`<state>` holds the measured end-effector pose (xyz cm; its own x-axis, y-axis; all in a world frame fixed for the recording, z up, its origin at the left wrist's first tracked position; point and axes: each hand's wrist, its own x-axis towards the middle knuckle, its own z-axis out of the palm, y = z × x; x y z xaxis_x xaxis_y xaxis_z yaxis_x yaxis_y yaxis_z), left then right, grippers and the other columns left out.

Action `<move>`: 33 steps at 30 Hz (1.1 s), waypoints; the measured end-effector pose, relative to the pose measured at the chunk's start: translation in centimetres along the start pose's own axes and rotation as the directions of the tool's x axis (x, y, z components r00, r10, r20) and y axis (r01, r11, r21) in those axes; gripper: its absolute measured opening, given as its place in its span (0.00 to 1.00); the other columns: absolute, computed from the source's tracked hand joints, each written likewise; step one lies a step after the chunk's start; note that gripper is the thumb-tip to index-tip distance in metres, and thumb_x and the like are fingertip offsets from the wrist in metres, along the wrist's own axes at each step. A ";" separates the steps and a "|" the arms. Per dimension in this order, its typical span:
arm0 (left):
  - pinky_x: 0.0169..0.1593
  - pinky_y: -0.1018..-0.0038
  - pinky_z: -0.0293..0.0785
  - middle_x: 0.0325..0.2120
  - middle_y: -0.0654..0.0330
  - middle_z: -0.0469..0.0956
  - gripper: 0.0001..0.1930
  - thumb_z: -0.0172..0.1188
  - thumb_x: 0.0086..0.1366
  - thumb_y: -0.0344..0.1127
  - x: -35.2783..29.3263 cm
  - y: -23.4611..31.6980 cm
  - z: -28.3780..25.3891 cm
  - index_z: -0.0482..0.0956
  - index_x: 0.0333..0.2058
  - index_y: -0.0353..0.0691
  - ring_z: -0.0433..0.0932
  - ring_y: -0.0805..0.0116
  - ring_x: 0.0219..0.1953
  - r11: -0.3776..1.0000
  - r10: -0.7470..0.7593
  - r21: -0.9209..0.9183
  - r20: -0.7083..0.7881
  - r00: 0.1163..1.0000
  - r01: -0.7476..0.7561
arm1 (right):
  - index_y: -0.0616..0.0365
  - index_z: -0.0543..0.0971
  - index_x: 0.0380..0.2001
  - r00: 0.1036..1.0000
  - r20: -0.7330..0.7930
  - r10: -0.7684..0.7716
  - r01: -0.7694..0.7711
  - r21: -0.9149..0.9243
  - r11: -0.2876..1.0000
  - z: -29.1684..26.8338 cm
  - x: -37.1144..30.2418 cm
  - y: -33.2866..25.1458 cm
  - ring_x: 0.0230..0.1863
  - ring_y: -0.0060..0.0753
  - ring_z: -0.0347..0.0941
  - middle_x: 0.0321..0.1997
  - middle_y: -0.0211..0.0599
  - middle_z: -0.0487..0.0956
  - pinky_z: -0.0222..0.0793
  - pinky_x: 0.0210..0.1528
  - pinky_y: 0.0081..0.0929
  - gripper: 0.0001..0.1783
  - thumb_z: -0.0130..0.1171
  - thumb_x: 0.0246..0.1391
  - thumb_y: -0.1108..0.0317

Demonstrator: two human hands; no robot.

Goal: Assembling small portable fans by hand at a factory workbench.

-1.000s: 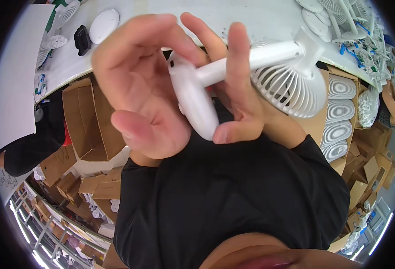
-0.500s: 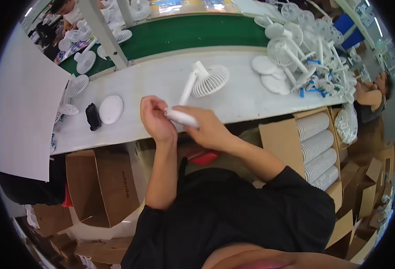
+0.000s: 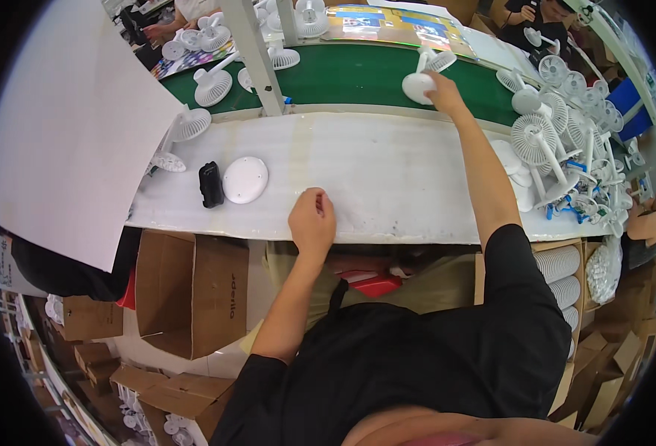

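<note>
Over the green conveyor strip (image 3: 343,74) at the far side, my right arm is stretched out. My right hand (image 3: 442,94) grips a small white desk fan (image 3: 419,88) by its round base, and the fan's caged head points away from me. Near the front edge of the white worktable (image 3: 387,163), my left hand (image 3: 313,223) is closed with curled fingers; whatever is inside them, if anything, is hidden. Left of that hand lie a white round disc (image 3: 245,180) and a black block-shaped object (image 3: 210,184), side by side on the table.
A pile of white fans (image 3: 540,141) with blue parts crowds the table's right end. A grey post (image 3: 253,56) rises at the far edge. An upright white board (image 3: 68,126) blocks the left. Below are an open carton (image 3: 216,297) and a box of stacked white grilles (image 3: 562,279).
My right hand has carried the fan from the table's near middle to the far green strip. My left hand has come off the fan's base and closed. The whole view has shifted.
</note>
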<state>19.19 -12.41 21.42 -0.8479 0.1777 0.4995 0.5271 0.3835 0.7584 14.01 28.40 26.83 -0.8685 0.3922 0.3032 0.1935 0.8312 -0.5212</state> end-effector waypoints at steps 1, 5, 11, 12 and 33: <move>0.28 0.73 0.67 0.22 0.61 0.74 0.06 0.56 0.56 0.25 -0.3 0.3 0.0 0.76 0.33 0.39 0.69 0.66 0.21 0.999 0.021 0.046 0.010 1.000 -0.022 | 0.54 0.75 0.54 0.985 -0.173 0.018 -0.037 -0.108 0.993 0.3 -0.2 -0.7 0.49 0.45 0.76 0.51 0.43 0.80 0.70 0.53 0.34 0.29 0.61 0.44 0.78; 0.28 0.71 0.68 0.22 0.61 0.75 0.06 0.59 0.53 0.25 -0.3 1.3 0.4 0.77 0.32 0.39 0.70 0.63 0.21 0.976 0.068 0.204 0.025 0.997 -0.072 | 0.56 0.77 0.49 0.776 -0.610 -0.159 -0.045 -0.306 0.951 2.8 0.5 -4.1 0.41 0.43 0.77 0.44 0.45 0.81 0.71 0.46 0.32 0.22 0.58 0.47 0.73; 0.26 0.71 0.67 0.21 0.61 0.74 0.06 0.60 0.50 0.24 -0.3 1.6 -0.1 0.77 0.29 0.40 0.69 0.62 0.21 0.975 0.124 0.180 0.051 0.991 -0.131 | 0.57 0.79 0.44 0.996 0.077 0.042 -0.068 0.390 0.918 11.7 0.0 -9.4 0.33 0.37 0.75 0.33 0.38 0.81 0.71 0.39 0.30 0.16 0.56 0.51 0.70; 0.25 0.71 0.67 0.21 0.61 0.74 0.06 0.60 0.50 0.24 -0.5 1.6 -0.2 0.77 0.29 0.40 0.69 0.62 0.20 0.974 0.114 0.190 0.055 0.992 -0.123 | 0.56 0.78 0.45 0.992 0.124 0.001 -0.048 0.381 0.923 11.7 0.4 -10.3 0.32 0.34 0.73 0.32 0.35 0.80 0.70 0.37 0.29 0.16 0.56 0.52 0.69; 0.24 0.72 0.66 0.21 0.60 0.74 0.06 0.60 0.48 0.22 0.0 4.1 -1.2 0.77 0.28 0.38 0.68 0.63 0.19 0.975 0.059 0.205 0.151 0.987 -0.089 | 0.55 0.83 0.33 0.909 -0.116 -0.400 0.416 0.296 0.860 16.5 15.5 -27.1 0.34 0.53 0.76 0.33 0.44 0.83 0.72 0.39 0.42 0.10 0.57 0.48 0.67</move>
<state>21.40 -11.93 25.04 -0.8143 0.3343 0.4746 0.5779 0.5439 0.6084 -12.20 5.48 32.49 -0.8142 0.0697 0.5763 -0.3298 0.7614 -0.5581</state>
